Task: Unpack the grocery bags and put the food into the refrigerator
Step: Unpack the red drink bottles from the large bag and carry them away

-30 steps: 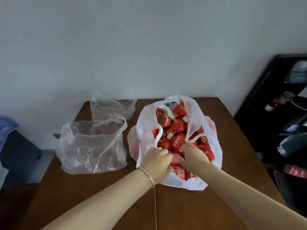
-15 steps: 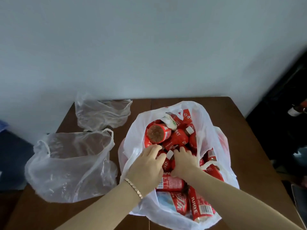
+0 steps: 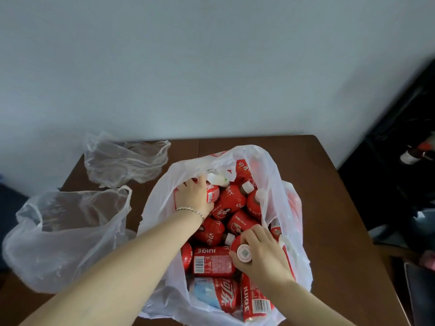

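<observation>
A white plastic grocery bag [image 3: 270, 165] stands open on the brown table [image 3: 324, 184], packed with several small red-labelled juice bottles [image 3: 229, 201] with white caps. My left hand [image 3: 194, 196] is deep in the bag's far left side, fingers wrapped around one red bottle [image 3: 212, 192]. My right hand [image 3: 261, 252] is lower right in the bag, gripping another red bottle [image 3: 243, 251] whose white cap faces the camera.
Two clear plastic bags lie to the left: one [image 3: 66, 231] near the front left, one [image 3: 124, 158] at the back by the wall. A dark cabinet or shelf [image 3: 404, 161] with items stands right of the table.
The view came closer to the bag. My left hand reached further into the back left and took a bottle. My right hand drew back toward me and closed on a bottle near its cap.
</observation>
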A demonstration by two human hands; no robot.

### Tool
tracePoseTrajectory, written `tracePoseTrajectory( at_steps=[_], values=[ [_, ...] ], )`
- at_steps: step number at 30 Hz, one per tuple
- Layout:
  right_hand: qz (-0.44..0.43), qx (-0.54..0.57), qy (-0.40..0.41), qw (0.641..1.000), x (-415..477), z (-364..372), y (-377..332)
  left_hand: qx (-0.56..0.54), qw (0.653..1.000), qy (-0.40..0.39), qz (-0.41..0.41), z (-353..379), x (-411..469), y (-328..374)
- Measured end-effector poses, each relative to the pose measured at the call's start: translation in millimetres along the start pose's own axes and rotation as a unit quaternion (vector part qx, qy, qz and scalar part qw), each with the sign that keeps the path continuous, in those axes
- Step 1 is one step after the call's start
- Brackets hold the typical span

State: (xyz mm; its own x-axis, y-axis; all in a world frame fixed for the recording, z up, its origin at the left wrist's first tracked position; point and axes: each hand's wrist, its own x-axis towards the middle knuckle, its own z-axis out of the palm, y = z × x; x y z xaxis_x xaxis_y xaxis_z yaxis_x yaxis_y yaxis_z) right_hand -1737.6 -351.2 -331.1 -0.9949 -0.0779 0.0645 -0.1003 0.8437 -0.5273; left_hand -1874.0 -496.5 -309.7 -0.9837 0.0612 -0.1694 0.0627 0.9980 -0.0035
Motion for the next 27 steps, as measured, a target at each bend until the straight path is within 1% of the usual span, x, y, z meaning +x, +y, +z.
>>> tracePoseTrajectory(
  at_steps=[2, 3, 5, 6, 7, 8, 9, 11, 12, 14, 15, 16, 17, 19, 21, 23, 24, 26, 27],
  values=[
    [-0.007, -0.018, 0.011, 1.000, 1.3, 1.0, -0.9, -0.032, 0.999, 0.023, -0.003, -4.4, -14.5, -4.1],
    [-0.002, -0.014, 0.012, 1.000, 1.2, 0.8, -2.4, -0.044, 0.998, 0.040, 0.008, -6.7, -23.8, -7.3],
    [0.023, 0.002, 0.013, 1.000, 0.6, 2.9, -4.3, -0.074, 0.995, 0.062, 0.032, -11.8, -45.3, -16.7],
    [0.032, 0.003, 0.012, 0.999, 0.0, 3.5, -6.2, -0.104, 0.992, 0.059, 0.034, -13.8, -56.8, -22.0],
    [0.040, 0.005, 0.004, 0.999, -1.2, 3.0, -8.3, -0.163, 0.985, 0.045, 0.028, -16.5, -68.1, -27.0],
    [0.045, 0.004, -0.006, 0.999, -2.1, 1.3, -10.3, -0.250, 0.968, 0.013, 0.010, -19.7, -79.2, -30.8],
    [0.050, 0.004, -0.021, 0.998, -3.4, -1.7, -11.9, -0.353, 0.935, -0.029, -0.016, -23.7, -90.9, -33.6],
    [0.074, 0.013, -0.039, 0.996, -7.1, -10.0, -13.4, -0.536, 0.833, -0.105, -0.086, -28.5, -113.0, -35.5],
    [0.094, 0.023, -0.040, 0.995, -9.1, -14.3, -13.5, -0.594, 0.786, -0.117, -0.127, -28.1, -121.7, -36.3],
    [0.121, 0.039, -0.043, 0.991, -12.8, -19.4, -14.1, -0.683, 0.692, -0.099, -0.211, -25.7, -134.4, -37.2],
    [0.128, 0.043, -0.057, 0.989, -14.5, -20.3, -15.4, -0.715, 0.647, -0.085, -0.250, -25.0, -138.9, -37.2],
    [0.134, 0.050, -0.075, 0.987, -16.0, -20.5, -17.7, -0.735, 0.614, -0.077, -0.276, -22.1, -141.7, -38.1],
    [0.142, 0.061, -0.093, 0.984, -17.8, -20.1, -20.4, -0.747, 0.592, -0.082, -0.289, -21.9, -144.5, -38.2],
    [0.156, 0.085, -0.112, 0.978, -20.6, -19.2, -27.7, -0.760, 0.574, -0.109, -0.285, -21.1, -148.1, -39.5],
    [0.148, 0.089, -0.107, 0.979, -22.1, -18.0, -34.0, -0.756, 0.573, -0.129, -0.287, -16.1, -150.6, -44.2],
    [0.107, 0.074, -0.106, 0.986, -22.7, -16.1, -36.5, -0.742, 0.585, -0.126, -0.304, -8.9, -153.9, -50.4],
    [0.087, 0.074, -0.116, 0.987, -22.4, -15.7, -36.5, -0.730, 0.597, -0.119, -0.310, -4.1, -155.1, -53.0],
    [0.070, 0.086, -0.156, 0.982, -20.3, -17.3, -36.3, -0.716, 0.616, -0.112, -0.310, 1.3, -157.6, -55.5],
    [0.065, 0.091, -0.177, 0.978, -19.5, -18.6, -35.5, -0.715, 0.617, -0.113, -0.309, 3.6, -158.7, -55.6]
  ],
)
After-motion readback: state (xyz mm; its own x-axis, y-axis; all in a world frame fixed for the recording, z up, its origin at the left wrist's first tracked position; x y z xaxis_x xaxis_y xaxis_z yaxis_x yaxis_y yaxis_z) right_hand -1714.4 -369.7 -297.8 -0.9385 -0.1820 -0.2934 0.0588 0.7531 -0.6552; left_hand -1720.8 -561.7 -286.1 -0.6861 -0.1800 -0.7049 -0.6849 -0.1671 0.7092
